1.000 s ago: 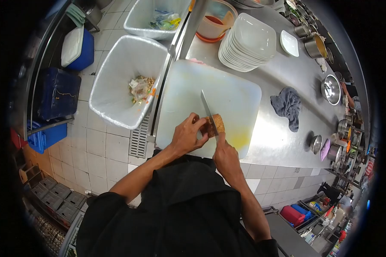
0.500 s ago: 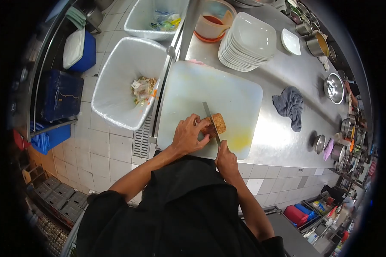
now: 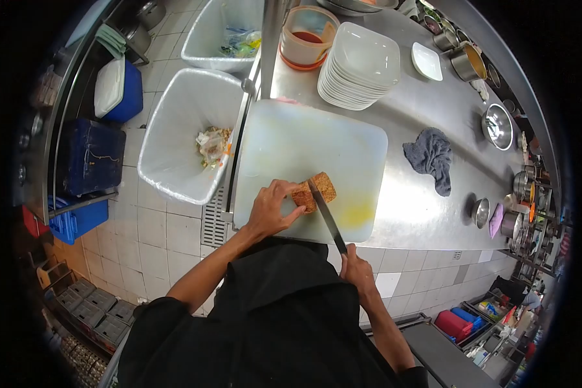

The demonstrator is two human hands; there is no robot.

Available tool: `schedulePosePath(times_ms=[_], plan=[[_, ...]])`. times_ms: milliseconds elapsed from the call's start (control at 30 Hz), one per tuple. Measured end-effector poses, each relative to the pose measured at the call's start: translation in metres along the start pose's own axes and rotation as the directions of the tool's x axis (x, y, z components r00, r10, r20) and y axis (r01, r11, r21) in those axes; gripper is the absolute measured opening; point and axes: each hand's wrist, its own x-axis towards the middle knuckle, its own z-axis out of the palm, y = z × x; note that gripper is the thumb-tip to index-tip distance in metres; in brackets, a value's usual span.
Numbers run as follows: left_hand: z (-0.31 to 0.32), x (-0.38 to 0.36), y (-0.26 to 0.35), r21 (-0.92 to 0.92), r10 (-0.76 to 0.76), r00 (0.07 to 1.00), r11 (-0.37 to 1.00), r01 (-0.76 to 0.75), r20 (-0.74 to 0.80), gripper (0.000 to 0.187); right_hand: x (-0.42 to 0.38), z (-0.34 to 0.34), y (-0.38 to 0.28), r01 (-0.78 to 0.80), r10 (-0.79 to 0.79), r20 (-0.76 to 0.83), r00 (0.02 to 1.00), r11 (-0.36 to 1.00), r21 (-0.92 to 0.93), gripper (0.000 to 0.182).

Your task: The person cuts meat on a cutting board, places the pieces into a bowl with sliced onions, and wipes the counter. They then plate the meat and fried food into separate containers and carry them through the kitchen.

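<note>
A golden-brown block of food with a rough, crumbly crust (image 3: 326, 187) lies on the white cutting board (image 3: 310, 139), near its front edge. My left hand (image 3: 271, 212) steadies the block's left end, fingers at the far side and thumb at the near side. Across the middle of the block runs the blade of a long knife (image 3: 330, 224), its tip resting over the top. My right hand (image 3: 358, 271) is closed around the knife's handle, just off the board's front edge. Yellow stains mark the board's right part.
A lined white bin (image 3: 165, 139) holding food scraps stands left of the board, with a second bin (image 3: 200, 39) behind. Stacked square white plates (image 3: 362, 58) and a tub of red liquid (image 3: 307, 39) sit beyond the board. A grey cloth (image 3: 430, 158) lies to the right.
My right hand has drawn the knife back toward me and to the right, so its tip is now over the block. My left hand has shifted slightly left, its fingers less bunched.
</note>
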Motion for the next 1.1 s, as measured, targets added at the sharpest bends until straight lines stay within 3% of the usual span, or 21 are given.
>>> schedulePosePath(times_ms=[100, 333, 433, 500, 567, 633, 667, 700, 767, 800, 1100], plan=[[-0.003, -0.004, -0.005, -0.025, -0.106, 0.994, 0.994, 0.107, 0.024, 0.063, -0.017, -0.027, -0.022, -0.025, 0.025, -0.002, 1.000, 1.000, 0.009, 0.015], [-0.010, -0.012, -0.004, 0.075, -0.121, 0.992, 0.989, 0.124, -0.044, 0.062, -0.021, -0.048, -0.055, -0.054, 0.067, -0.136, 0.988, 0.994, 0.097, 0.016], [-0.018, -0.028, -0.012, 0.075, -0.216, 0.975, 0.973, 0.219, -0.049, 0.059, -0.019, -0.051, -0.062, -0.162, 0.176, -0.089, 0.980, 0.975, 0.151, 0.019], [-0.025, -0.037, -0.016, 0.036, -0.396, 0.918, 0.917, 0.396, -0.007, 0.050, -0.018, -0.052, -0.067, -0.179, 0.198, -0.101, 0.975, 0.968, 0.175, 0.020], [-0.035, -0.040, -0.016, 0.021, -0.388, 0.921, 0.922, 0.387, 0.042, 0.043, -0.017, -0.051, -0.067, -0.192, 0.216, -0.109, 0.970, 0.961, 0.198, 0.020], [-0.040, -0.037, -0.013, -0.288, -0.357, 0.865, 0.838, 0.464, 0.353, 0.035, -0.015, -0.047, -0.064, -0.195, 0.233, -0.140, 0.962, 0.951, 0.238, 0.022], [-0.033, -0.033, -0.007, -0.529, -0.326, 0.844, 0.667, 0.524, 0.425, 0.038, -0.015, -0.046, -0.064, -0.193, 0.231, -0.138, 0.963, 0.952, 0.239, 0.022], [-0.034, -0.026, 0.004, -0.528, -0.328, 0.844, 0.668, 0.525, 0.424, 0.038, -0.014, -0.044, -0.064, -0.175, 0.221, -0.169, 0.961, 0.953, 0.248, 0.022], [-0.039, -0.009, 0.028, -0.501, -0.343, 0.587, 0.311, 0.808, 0.734, 0.046, -0.014, -0.043, -0.064, -0.153, 0.208, -0.204, 0.957, 0.955, 0.254, 0.022], [-0.032, -0.009, 0.029, -0.471, -0.399, 0.548, 0.280, 0.837, 0.736, 0.052, -0.014, -0.042, -0.064, -0.140, 0.199, -0.213, 0.957, 0.955, 0.261, 0.022], [-0.024, -0.010, 0.032, -0.465, -0.436, 0.543, 0.280, 0.840, 0.718, 0.054, -0.019, -0.034, -0.061, -0.116, 0.195, -0.267, 0.944, 0.951, 0.285, 0.024]])
